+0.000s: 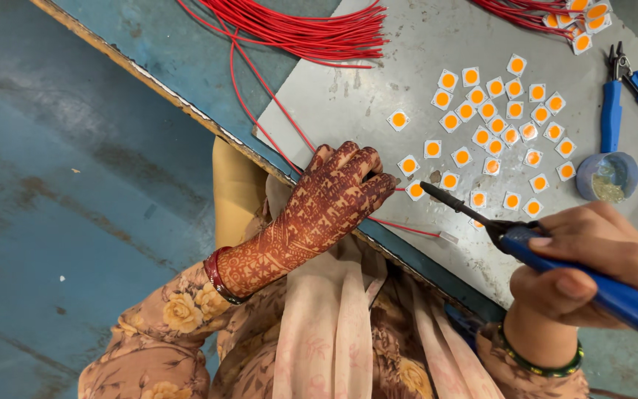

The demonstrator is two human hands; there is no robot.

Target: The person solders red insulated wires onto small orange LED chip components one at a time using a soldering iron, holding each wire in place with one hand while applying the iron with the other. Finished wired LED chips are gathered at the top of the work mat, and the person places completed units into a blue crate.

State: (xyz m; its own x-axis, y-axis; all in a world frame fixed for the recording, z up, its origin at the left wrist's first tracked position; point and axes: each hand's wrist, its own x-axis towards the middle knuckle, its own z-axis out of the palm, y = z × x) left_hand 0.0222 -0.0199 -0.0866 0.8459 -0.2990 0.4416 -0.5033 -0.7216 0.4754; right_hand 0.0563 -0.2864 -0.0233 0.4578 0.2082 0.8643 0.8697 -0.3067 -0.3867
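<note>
My left hand (319, 203), covered in dark henna patterns, rests on the grey work plate (348, 96) and pinches a thin red wire (275, 140) against a small white square chip with an orange centre (415, 190). My right hand (592, 258) grips the blue handle of a soldering iron (555, 258). Its dark tip (430, 188) points left and sits right beside that chip. Many more of the same orange-centred chips (503, 125) lie scattered on the plate beyond the tip.
A bundle of red wires (304, 29) lies at the top of the plate. More wired chips (577, 18) sit at the top right. Blue-handled pliers (625, 92) and a small round blue pot (607, 176) stand at the right. The bench edge (149, 77) runs diagonally.
</note>
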